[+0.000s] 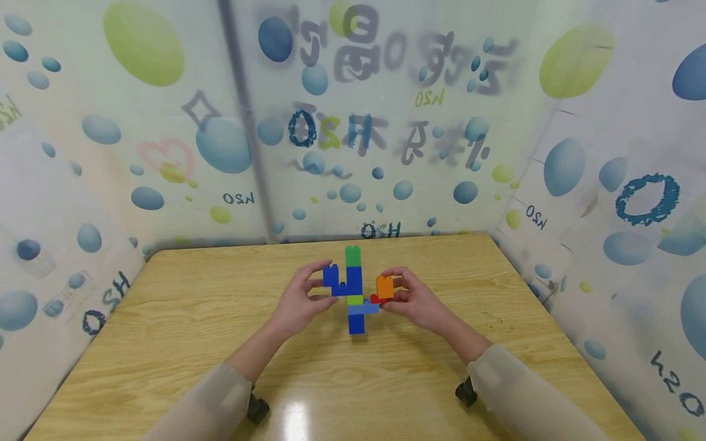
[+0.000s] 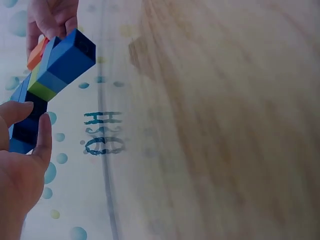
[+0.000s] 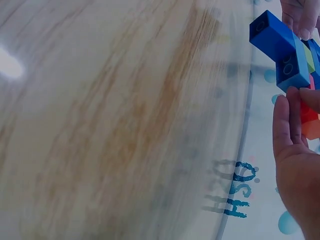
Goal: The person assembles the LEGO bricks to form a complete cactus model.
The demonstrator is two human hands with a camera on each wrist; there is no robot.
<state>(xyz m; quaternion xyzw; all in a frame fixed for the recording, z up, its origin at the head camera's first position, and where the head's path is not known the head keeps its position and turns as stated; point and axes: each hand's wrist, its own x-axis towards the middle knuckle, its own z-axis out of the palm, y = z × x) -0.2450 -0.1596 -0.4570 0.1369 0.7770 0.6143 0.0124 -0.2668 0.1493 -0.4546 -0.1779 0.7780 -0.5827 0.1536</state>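
A figure built of toy building blocks [image 1: 355, 280] is held between both hands, its blue bottom block [image 2: 75, 52] lowest and a green block [image 1: 353, 256] on top. The left hand [image 1: 298, 301] grips the dark blue blocks [image 1: 331, 277] on the left side, thumb below and fingers behind. On the other side, the right hand [image 1: 416, 301] pinches the orange block [image 1: 385, 286] and the red block [image 1: 376, 299] under it, beside the light blue block [image 3: 295, 67]. A lime block [image 2: 41, 91] sits in the middle. The right wrist view shows hollow undersides of the lower blocks.
The wooden table [image 1: 182, 318] spreads under both arms. Behind it and at the sides hang pale curtains [image 1: 353, 184] printed with blue and green drops. Black wrist devices show below the left sleeve [image 1: 220, 392] and the right sleeve [image 1: 513, 380].
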